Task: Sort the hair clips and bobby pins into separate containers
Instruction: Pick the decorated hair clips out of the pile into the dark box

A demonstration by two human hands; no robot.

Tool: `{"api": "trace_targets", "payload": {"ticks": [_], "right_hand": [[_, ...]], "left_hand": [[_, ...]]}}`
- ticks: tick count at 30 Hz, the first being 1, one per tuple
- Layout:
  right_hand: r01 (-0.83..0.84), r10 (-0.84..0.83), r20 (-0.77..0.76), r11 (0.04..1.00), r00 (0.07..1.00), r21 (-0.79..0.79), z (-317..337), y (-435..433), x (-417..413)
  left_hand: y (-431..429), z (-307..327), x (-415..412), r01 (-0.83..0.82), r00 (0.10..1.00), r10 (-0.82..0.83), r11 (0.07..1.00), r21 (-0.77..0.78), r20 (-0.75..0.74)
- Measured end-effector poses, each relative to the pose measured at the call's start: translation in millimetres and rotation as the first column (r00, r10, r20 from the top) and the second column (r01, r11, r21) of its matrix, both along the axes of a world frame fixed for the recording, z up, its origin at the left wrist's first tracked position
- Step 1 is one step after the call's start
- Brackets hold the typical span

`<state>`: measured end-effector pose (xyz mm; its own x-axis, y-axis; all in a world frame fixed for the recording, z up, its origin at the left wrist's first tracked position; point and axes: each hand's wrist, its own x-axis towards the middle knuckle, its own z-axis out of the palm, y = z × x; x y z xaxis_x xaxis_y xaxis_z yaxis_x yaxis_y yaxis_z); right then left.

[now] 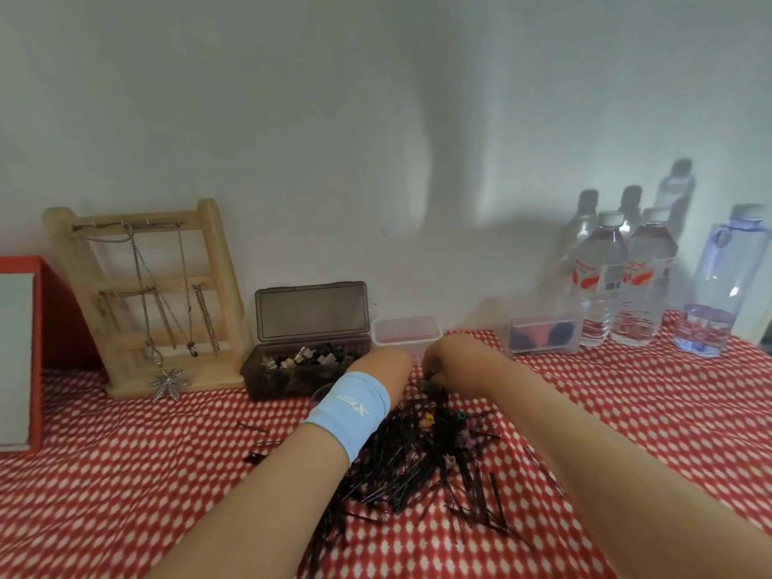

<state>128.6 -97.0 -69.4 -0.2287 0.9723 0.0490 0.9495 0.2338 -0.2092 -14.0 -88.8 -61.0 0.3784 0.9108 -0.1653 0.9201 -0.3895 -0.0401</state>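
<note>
A pile of black bobby pins [401,482] mixed with small coloured hair clips [428,420] lies on the red dotted cloth. Both my hands reach to its far edge, close together. My left hand [386,363], with a light blue wristband, points away from me, so its fingers are hidden. My right hand [457,355] curls its fingers down and pinches something small and dark; blur hides whether it is a clip or a pin. Just beyond the hands stands a clear plastic container [406,331]. A dark open box [307,369] at their left holds several small clips.
A wooden jewellery stand [146,298] with chains and a red box [25,353] stand at the left. At the back right are a clear tub with dark and pink items [543,334] and several water bottles [603,277]. Stray pins [261,445] lie left of the pile.
</note>
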Motion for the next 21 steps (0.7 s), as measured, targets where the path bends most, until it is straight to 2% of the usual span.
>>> {"api": "trace_targets", "payload": {"ticks": [3,5,7,10,13,17,21], "right_hand": [[0.024,-0.023,-0.134,1.000,0.991,0.006,5,-5,4],[0.019,-0.020,-0.187,1.000,0.982,-0.006,9,-9,5],[0.008,-0.013,-0.211,1.000,0.977,-0.025,11,-10,3],[0.025,-0.035,-0.196,0.998,0.980,-0.050,10,-8,-1],[0.020,-0.030,-0.161,0.998,0.986,-0.061,6,-6,-6],[0.013,-0.018,-0.225,1.000,0.974,-0.027,5,-4,-7],[0.013,-0.016,-0.388,1.000,0.921,-0.011,11,-2,-14]], "left_hand": [[3,-4,0,0.015,1.000,-0.015,0.998,0.067,-0.001],[6,-3,3,0.010,1.000,-0.009,0.999,0.036,-0.030],[7,-3,5,0.010,0.998,-0.009,1.000,0.012,-0.057],[4,2,5,0.031,0.999,-0.031,0.998,0.063,-0.007],[-6,15,-6,0.043,0.991,-0.054,0.995,0.091,0.126],[-18,35,-48,0.014,0.907,-0.124,0.964,0.266,0.403],[-22,36,-93,-0.051,0.836,-0.062,0.980,0.191,0.545]]}}
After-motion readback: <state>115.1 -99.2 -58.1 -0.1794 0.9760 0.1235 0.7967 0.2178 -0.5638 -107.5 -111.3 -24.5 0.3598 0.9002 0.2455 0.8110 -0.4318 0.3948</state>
